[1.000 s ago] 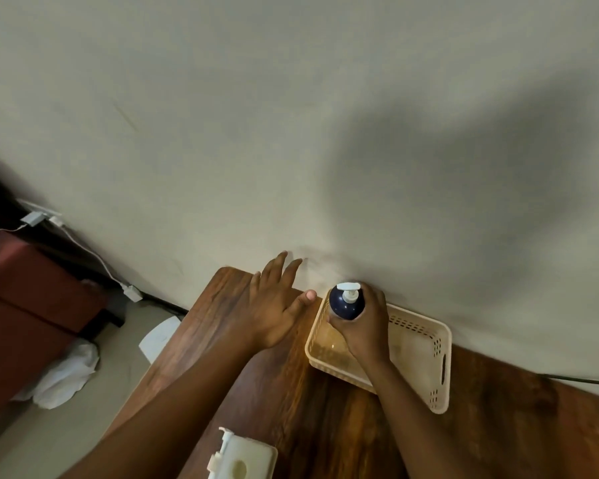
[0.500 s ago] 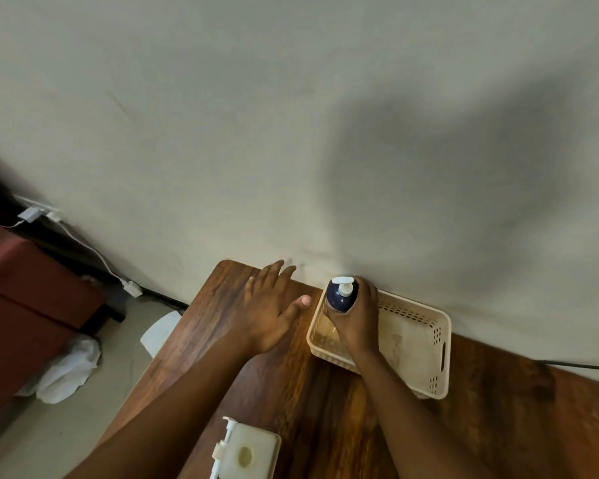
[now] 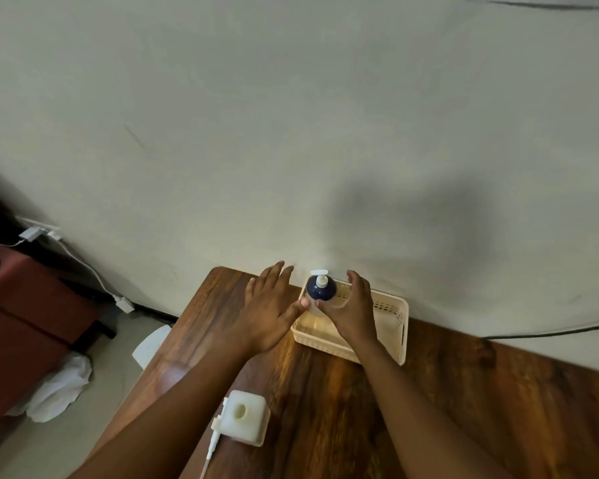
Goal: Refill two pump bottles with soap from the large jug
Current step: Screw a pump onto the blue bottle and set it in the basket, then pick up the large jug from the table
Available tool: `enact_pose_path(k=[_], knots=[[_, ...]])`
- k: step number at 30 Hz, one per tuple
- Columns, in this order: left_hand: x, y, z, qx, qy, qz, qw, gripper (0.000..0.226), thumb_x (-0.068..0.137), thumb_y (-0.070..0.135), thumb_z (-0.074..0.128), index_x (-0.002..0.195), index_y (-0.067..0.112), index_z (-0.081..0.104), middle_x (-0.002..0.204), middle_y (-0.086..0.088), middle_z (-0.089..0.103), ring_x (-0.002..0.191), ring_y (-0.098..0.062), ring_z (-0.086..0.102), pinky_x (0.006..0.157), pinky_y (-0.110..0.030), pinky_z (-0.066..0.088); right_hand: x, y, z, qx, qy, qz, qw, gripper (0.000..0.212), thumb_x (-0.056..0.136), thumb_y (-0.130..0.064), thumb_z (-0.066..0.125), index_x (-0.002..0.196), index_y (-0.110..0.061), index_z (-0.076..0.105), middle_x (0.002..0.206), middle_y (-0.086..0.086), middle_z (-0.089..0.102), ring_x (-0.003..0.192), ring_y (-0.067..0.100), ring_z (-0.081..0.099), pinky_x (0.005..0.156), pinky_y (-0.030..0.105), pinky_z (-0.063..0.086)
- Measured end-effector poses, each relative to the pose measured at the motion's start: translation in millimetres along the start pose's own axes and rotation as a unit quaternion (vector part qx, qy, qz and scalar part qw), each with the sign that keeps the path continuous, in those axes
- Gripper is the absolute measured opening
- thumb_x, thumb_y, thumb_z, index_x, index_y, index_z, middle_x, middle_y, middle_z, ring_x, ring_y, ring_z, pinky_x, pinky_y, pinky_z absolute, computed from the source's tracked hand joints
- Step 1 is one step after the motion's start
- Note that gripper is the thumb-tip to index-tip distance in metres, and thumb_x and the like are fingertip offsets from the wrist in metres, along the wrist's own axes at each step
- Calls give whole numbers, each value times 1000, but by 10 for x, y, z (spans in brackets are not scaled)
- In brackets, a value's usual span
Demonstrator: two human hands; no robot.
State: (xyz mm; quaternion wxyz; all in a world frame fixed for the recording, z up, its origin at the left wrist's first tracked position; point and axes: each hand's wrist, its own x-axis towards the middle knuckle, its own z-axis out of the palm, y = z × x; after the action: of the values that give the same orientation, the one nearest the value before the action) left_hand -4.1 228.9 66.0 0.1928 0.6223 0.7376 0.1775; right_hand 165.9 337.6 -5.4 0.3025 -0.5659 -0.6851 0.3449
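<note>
A dark blue pump bottle (image 3: 320, 288) with a white pump head stands upright in the far left corner of a cream plastic basket (image 3: 393, 314) on the wooden table (image 3: 325, 392). My right hand (image 3: 351, 307) curves around the bottle's right side with its fingers spread off it and the thumb at the bottle's front. My left hand (image 3: 267, 309) lies flat on the table just left of the basket, thumb tip near the bottle. A white square bottle (image 3: 244, 421) with a round opening on top stands near me, a white pump piece with a tube (image 3: 215, 440) against its left side. No jug is in view.
The basket sits against the pale wall (image 3: 291, 133). The table's left edge drops to a floor with white cloth (image 3: 59, 392), a maroon piece of furniture (image 3: 25, 316) and white charger cables (image 3: 83, 267). A black cable (image 3: 550, 331) runs along the wall at right.
My right hand lowered the blue bottle into the basket's corner and loosened its grip, the fingers now spread off it. My left hand stayed flat on the table. The view shifted back.
</note>
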Motion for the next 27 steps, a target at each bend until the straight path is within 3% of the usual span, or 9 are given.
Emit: enact_pose_path(k=[5, 9, 13, 20, 24, 27], knots=[[-333, 234, -89, 1, 15, 15, 1000, 95, 87, 82, 12, 166, 29, 14, 175, 4, 7, 161, -16, 2, 128, -48, -2, -381, -84, -351, 12, -6, -15, 1000, 97, 66, -45, 90, 145, -25, 37, 147, -1, 44, 132, 18, 44, 98, 25, 39], [-716, 345, -168, -7, 35, 22, 999, 84, 98, 75, 32, 165, 27, 19, 174, 2, 14, 161, -18, 8, 130, -52, 4, -676, -144, -532, 6, -12, -24, 1000, 95, 68, -42, 90, 145, -25, 37, 146, 0, 45, 131, 20, 45, 99, 27, 41], [-1136, 373, -167, -8, 43, -8, 999, 84, 98, 70, 42, 165, 24, 20, 173, 2, 19, 160, -16, 11, 129, -53, 11, -945, -153, -656, 6, -27, -29, 999, 97, 66, -38, 92, 146, -22, 37, 147, 2, 45, 132, 21, 45, 108, 38, 44], [-1686, 131, 222, -192, 96, -130, 968, 103, 75, 74, 74, 159, 31, 31, 167, -1, 34, 152, -27, 34, 123, -59, 29, -1287, -66, -723, 0, -57, -16, 998, 97, 69, -43, 89, 147, -29, 32, 149, -1, 41, 135, 21, 42, 109, 41, 43], [-1897, -147, 548, -281, 85, -205, 934, 122, 60, 79, 82, 159, 34, 26, 167, -1, 33, 149, -27, 38, 116, -44, 37, -1381, 21, -722, -2, -69, -9, 998, 98, 69, -45, 88, 146, -33, 30, 149, -2, 39, 136, 20, 40, 105, 42, 46], [-2024, -367, 789, -314, 87, -226, 918, 123, 51, 80, 86, 152, 32, 34, 152, 1, 48, 137, -22, 50, 103, -32, 48, -1407, 95, -728, -7, -75, -10, 997, 99, 68, -47, 88, 147, -34, 30, 149, -5, 39, 134, 17, 41, 105, 40, 47]])
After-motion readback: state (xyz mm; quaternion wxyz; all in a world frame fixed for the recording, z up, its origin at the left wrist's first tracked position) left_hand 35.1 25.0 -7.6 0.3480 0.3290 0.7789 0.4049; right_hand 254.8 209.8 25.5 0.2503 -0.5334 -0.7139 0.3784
